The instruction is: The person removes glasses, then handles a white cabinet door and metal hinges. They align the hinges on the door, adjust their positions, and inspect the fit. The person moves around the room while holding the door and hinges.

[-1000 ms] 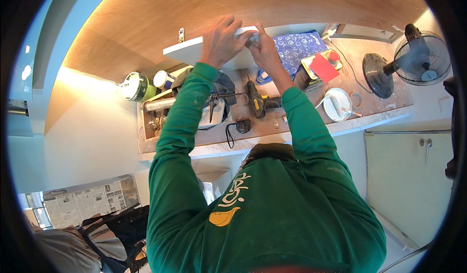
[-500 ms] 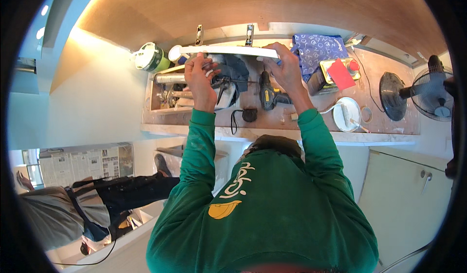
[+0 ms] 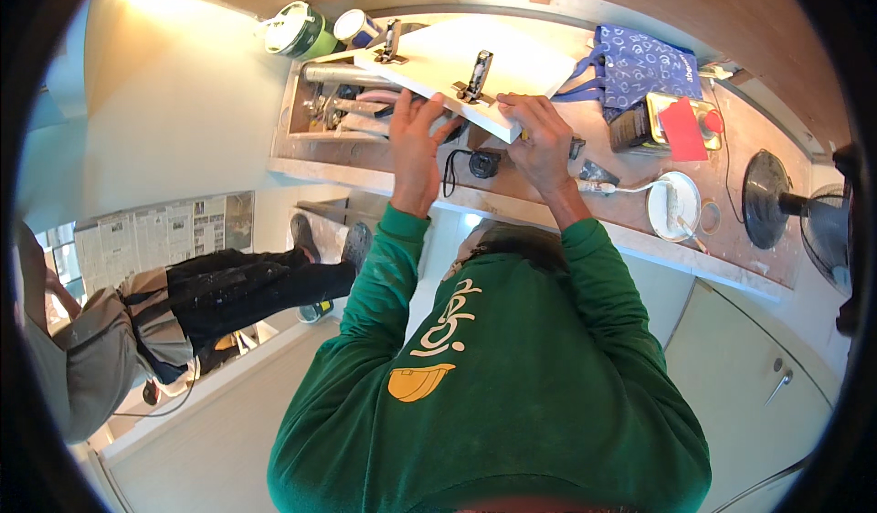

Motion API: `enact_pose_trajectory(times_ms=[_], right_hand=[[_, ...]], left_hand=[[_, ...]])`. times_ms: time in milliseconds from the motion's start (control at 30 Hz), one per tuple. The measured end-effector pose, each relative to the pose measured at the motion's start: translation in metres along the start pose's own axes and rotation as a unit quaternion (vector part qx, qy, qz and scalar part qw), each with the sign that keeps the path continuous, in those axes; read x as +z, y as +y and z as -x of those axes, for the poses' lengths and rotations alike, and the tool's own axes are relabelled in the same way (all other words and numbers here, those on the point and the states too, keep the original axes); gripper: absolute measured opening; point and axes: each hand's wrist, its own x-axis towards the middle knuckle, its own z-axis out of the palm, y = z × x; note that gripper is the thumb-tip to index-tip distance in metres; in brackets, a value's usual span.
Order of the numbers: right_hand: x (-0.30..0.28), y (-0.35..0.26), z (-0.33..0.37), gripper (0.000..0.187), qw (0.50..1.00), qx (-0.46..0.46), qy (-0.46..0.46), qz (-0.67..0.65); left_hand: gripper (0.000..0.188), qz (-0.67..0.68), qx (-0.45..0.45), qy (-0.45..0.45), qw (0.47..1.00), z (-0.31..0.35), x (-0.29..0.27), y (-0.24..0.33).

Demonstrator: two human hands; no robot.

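A white cabinet door [image 3: 440, 54] is tilted above the worktop, its broad face in view. Two metal hinges, a left hinge [image 3: 391, 45] and a right hinge [image 3: 476, 76], stand up along its near edge. My right hand [image 3: 545, 145] grips the door's near right corner, fingers over the top. My left hand [image 3: 416, 154] is at the near edge between the hinges, fingertips against it and thumb apart. Below the door, a black tape measure [image 3: 484, 163] with a strap lies close to my left hand. The cordless drill is mostly hidden.
A wooden tool tray [image 3: 292, 111], a green-white bucket [image 3: 294, 31] and a small tub [image 3: 354, 27] stand left. Rightward are a blue bag [image 3: 649, 70], metal can [image 3: 639, 131], paint tray with roller [image 3: 673, 207] and fan [image 3: 767, 198]. Another person [image 3: 256, 294] stands at left.
The door has turned from edge-on to showing its broad face with the hinges. Both hands have come nearer to me, and the view has shifted. The other person's second shoe now shows.
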Motion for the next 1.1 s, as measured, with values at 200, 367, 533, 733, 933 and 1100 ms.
enact_pose_trajectory(times_ms=[200, 367, 533, 733, 933, 1100], right_hand=[[0.008, -0.004, 0.012, 0.039, 1.000, 0.011, -0.016, 0.002], [0.016, -0.004, 0.019, 0.035, 1.000, -0.005, -0.021, 0.008], [0.025, 0.001, 0.032, 0.038, 0.999, -0.036, -0.023, 0.017], [0.036, 0.005, 0.047, 0.039, 0.999, -0.036, -0.021, 0.011], [0.019, 0.009, 0.062, 0.048, 0.994, -0.002, -0.106, 0.040], [0.002, 0.029, 0.085, 0.048, 0.767, 0.500, -0.055, -0.397]], left_hand=[[0.056, -0.085, 0.034, 0.056, 0.994, 0.010, 0.017, -0.018], [0.082, -0.075, 0.031, 0.096, 0.992, -0.001, 0.004, -0.045], [0.062, -0.251, 0.104, 0.240, 0.932, -0.034, -0.017, -0.068], [0.045, -0.313, 0.119, 0.346, 0.876, -0.064, -0.041, -0.076], [0.045, -0.268, 0.073, 0.311, 0.909, -0.068, -0.054, -0.072], [0.042, -0.252, 0.039, 0.274, 0.927, -0.055, -0.050, -0.065]])
